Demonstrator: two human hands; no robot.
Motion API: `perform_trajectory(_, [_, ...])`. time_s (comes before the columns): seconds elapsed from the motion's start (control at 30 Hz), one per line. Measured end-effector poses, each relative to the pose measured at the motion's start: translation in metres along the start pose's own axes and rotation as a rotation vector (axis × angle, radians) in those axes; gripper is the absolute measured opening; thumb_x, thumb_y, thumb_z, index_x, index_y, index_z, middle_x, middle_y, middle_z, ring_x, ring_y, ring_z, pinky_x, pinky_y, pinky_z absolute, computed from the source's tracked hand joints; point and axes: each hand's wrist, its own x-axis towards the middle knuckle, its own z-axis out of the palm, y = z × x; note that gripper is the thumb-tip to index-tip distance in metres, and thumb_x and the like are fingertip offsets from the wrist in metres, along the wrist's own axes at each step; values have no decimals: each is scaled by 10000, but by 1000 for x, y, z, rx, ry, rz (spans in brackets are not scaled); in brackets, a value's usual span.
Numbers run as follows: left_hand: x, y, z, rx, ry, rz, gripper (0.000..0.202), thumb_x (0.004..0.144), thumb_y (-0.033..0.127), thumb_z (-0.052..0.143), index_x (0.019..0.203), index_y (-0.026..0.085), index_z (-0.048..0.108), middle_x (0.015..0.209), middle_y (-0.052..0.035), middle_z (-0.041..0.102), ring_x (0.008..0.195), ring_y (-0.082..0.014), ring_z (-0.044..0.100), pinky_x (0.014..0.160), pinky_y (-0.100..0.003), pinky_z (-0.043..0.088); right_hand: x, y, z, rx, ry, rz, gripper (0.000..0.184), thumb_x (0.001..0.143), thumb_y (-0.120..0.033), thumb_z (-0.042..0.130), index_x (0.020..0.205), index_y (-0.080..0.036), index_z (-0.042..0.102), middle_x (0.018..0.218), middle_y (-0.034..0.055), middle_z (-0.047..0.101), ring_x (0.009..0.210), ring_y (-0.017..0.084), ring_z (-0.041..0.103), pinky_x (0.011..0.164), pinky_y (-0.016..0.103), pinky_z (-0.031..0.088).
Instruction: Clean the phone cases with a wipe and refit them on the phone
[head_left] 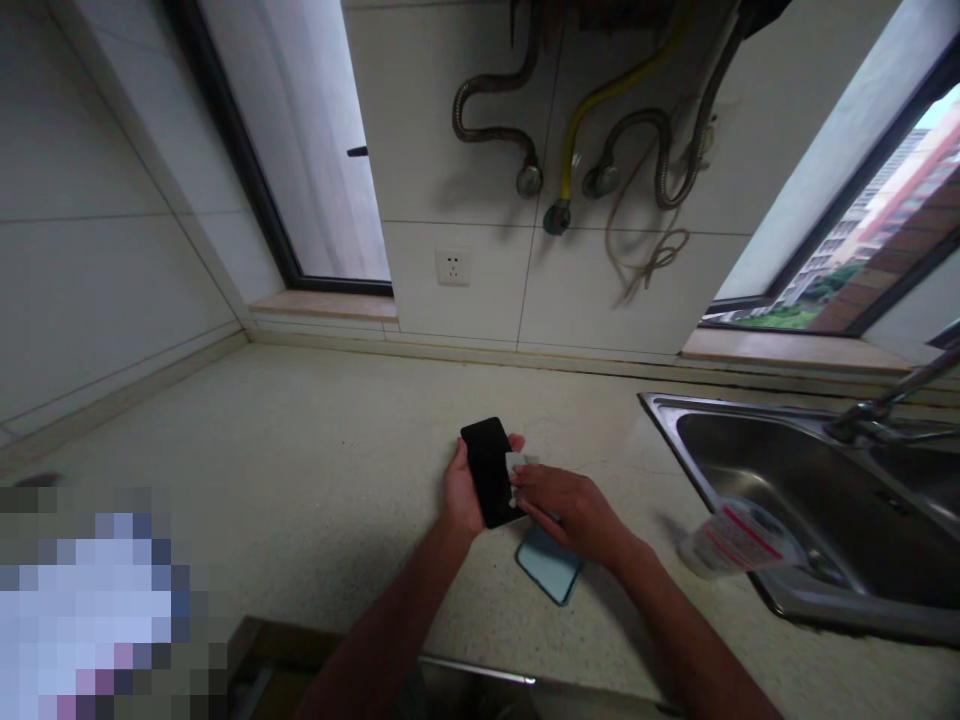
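Note:
A black smartphone [487, 468] lies tilted in my left hand [460, 492], whose fingers wrap round it from beneath and from the left edge. My right hand [564, 502] presses a small white tissue [514, 466] against the right side of the phone's dark face. Below my right hand, a light blue phone case [550, 568] with a dark rim rests on the counter, its upper part hidden by that hand.
A speckled pale countertop [360, 440] spreads around my hands. On the right, a clear plastic container [739, 540] with red stripes stands at the edge of the steel sink [757, 450]. The tap [870, 415] is behind it. Hoses [652, 120] and a socket [453, 266] are on the wall.

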Motion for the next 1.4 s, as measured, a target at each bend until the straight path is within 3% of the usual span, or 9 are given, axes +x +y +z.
perform_trajectory(0.13, [-3,0,6,8,-43,-55,720,936,623,338,1296,51,586,1113,-189,696,1019,-304,653,912,-438,488,-4,5,12,-17,32,107,345,950,-161,523,1266,-211,653,1276,105,681,1208,228,634,1048,406,526])
perform_trajectory(0.33, [-7,-9,13,14,54,-174,673,928,629,386,1288,105,606,1062,-165,719,982,-305,680,917,-438,484,-8,9,33,146,180,348,488,965,-278,545,1448,-237,484,1480,118,493,1364,254,478,1102,481,452])
perform_trajectory(0.47, [-7,-19,10,83,35,-231,619,922,602,445,1262,116,624,1026,-155,735,978,-315,693,923,-448,485,-9,16,38,182,279,512,512,976,-353,522,1469,-231,453,1510,121,453,1386,270,446,1121,511,420])
perform_trajectory(0.57, [-7,-26,5,121,10,-320,616,911,612,461,1247,123,629,999,-154,742,963,-322,700,903,-456,496,-10,21,37,163,305,577,470,989,-379,484,1430,-217,508,1478,130,499,1364,276,481,1111,522,430])
perform_trajectory(0.7, [-10,-31,6,140,11,-433,661,902,668,418,1251,143,618,998,-148,742,931,-320,706,867,-468,512,-10,23,31,101,259,534,368,993,-352,473,1282,-200,645,1311,133,656,1244,267,603,1068,499,487])
perform_trajectory(0.8, [-13,-31,10,156,15,-431,701,894,707,373,1260,158,608,1001,-143,738,920,-314,706,858,-469,516,-8,21,27,33,216,500,343,994,-318,464,1242,-191,663,1225,130,703,1172,262,646,1032,481,520])
perform_trajectory(0.97, [-17,-29,14,205,-31,-443,781,854,775,335,1280,173,592,1005,-144,729,947,-323,694,870,-480,508,-7,19,25,-1,180,474,329,989,-268,470,1261,-196,640,1215,118,709,1136,248,667,996,456,548])
perform_trajectory(1.2, [-22,-29,19,213,-115,-518,866,835,806,226,1284,163,593,1026,-164,720,1010,-337,672,904,-482,478,-8,15,28,-7,51,264,451,921,-80,427,1305,-227,612,1252,95,696,1174,225,652,1056,469,508])
perform_trajectory(1.4, [-16,-29,13,151,-100,-460,855,826,818,269,1241,161,626,1018,-161,726,1036,-334,669,920,-452,474,-2,5,22,1,26,168,423,927,-97,447,1298,-227,602,1215,102,710,1144,231,667,1071,491,485])
